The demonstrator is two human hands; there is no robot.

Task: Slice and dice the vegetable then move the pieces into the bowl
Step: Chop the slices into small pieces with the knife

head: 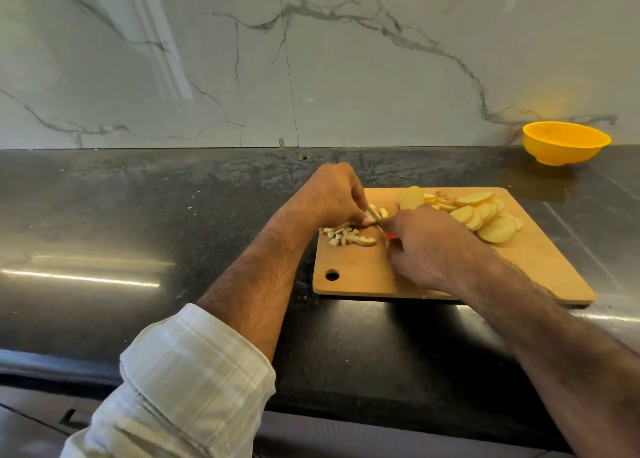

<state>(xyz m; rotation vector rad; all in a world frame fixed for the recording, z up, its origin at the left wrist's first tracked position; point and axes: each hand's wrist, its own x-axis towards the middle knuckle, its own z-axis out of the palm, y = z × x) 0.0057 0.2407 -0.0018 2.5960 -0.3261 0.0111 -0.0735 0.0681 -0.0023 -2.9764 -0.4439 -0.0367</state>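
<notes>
A wooden cutting board (540, 267) lies on the dark counter. Several round potato slices (485, 215) are heaped at its far right. A small pile of diced potato pieces (343, 236) lies at its near left edge. My left hand (332, 194) pinches potato strips (375, 213) down on the board with curled fingers. My right hand (426, 246) grips a knife (384, 230) with a red handle; the thin blade meets the strips just beside my left fingertips. Most of the knife is hidden under my hand. A yellow bowl (564, 142) stands far right against the wall, holding nothing that shows.
The black stone counter (138, 215) stretches wide to the left of the board, with its front edge near me. A marble backsplash (311, 59) rises behind. The board has a hanging hole (332, 275) at its near left corner.
</notes>
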